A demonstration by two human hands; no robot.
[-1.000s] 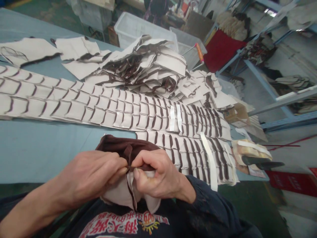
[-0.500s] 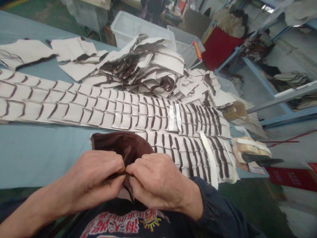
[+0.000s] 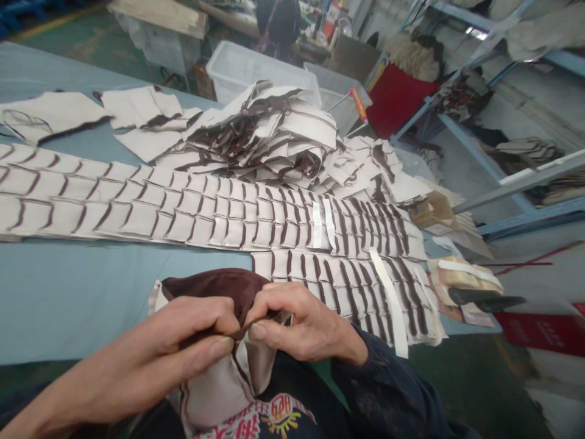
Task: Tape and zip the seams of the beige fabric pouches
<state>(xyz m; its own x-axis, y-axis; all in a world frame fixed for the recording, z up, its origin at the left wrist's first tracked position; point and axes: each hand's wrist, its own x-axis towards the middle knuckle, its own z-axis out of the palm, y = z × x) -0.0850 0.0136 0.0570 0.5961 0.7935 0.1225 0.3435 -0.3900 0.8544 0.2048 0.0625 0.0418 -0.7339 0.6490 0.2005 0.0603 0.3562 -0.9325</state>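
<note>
A piece of dark brown and off-white fabric is between my hands at the table's front edge, its brown side showing at the top and its pale side hanging below. My left hand pinches its edge between thumb and fingers. Close beside it, my right hand grips the same edge, thumb and forefinger together. Just beyond lie long overlapping rows of off-white pieces with brown edges, and a shorter set of rows lies to the right of the fabric.
A heap of similar pieces rises behind the rows on the blue table. Clear plastic bins, a small cardboard box and blue shelving stand farther back. White strips cross the rows at the right.
My hands have shifted slightly, with the fingers less curled over the edge. More of the fabric's pale side now shows below them. The whole view has tilted up a little.
</note>
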